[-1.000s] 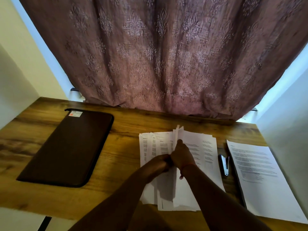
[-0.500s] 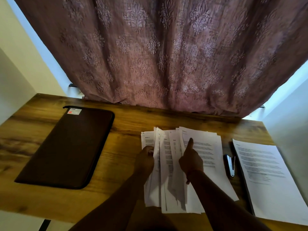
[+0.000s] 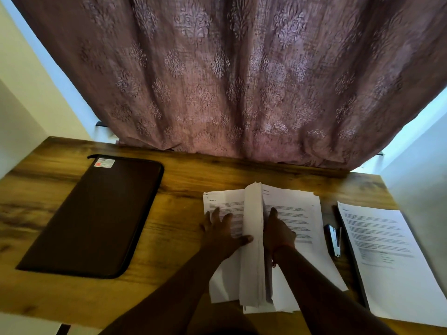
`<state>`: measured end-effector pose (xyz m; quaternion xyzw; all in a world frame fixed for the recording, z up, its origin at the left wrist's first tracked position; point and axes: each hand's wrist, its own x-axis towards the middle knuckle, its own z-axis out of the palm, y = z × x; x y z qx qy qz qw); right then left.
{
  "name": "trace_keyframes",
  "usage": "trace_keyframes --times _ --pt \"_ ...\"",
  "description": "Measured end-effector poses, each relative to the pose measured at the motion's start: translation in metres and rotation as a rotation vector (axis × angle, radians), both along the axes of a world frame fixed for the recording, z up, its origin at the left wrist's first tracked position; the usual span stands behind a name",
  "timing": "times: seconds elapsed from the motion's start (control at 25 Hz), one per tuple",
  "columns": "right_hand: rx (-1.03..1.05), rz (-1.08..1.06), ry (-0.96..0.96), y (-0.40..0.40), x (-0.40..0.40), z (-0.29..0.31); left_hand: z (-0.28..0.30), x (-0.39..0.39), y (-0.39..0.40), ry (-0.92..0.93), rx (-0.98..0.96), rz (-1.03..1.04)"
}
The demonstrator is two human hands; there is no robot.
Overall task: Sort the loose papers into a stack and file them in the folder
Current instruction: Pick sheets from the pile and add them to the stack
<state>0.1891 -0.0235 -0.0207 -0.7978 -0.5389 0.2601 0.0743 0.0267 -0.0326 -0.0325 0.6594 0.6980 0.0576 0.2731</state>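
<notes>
Desk: wooden desk under my head camera, grain running left to right, its near edge below my forearms.
Room: patterned mauve curtain hangs to the desk's far edge; pale walls stand on both sides, with bright strips of light beside the curtain.
Folder: dark zip folder lies closed and flat on the left of the desk, a small label at its far corner, well apart from the sheets.
Papers: loose papers lie fanned in front of me, centre-right; a bundle of sheets stands up on edge between my hands.
My left hand: left hand rests flat on the left sheets, fingers spread wide, thumb against the upright bundle.
My right hand: right hand presses against the bundle's right side, forefinger stretched out, other fingers curled.
Right side: stapler lies just beside the papers; a separate printed page lies further right, reaching the desk's near edge.
Open room: bare wood shows between the folder and the papers.
</notes>
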Motion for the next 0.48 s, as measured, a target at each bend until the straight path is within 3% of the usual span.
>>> trace_keyframes --times 0.48 --pt "0.020 0.014 -0.048 -0.0011 -0.0019 -0.0028 0.0007 -0.0001 -0.0085 0.017 0.030 0.043"
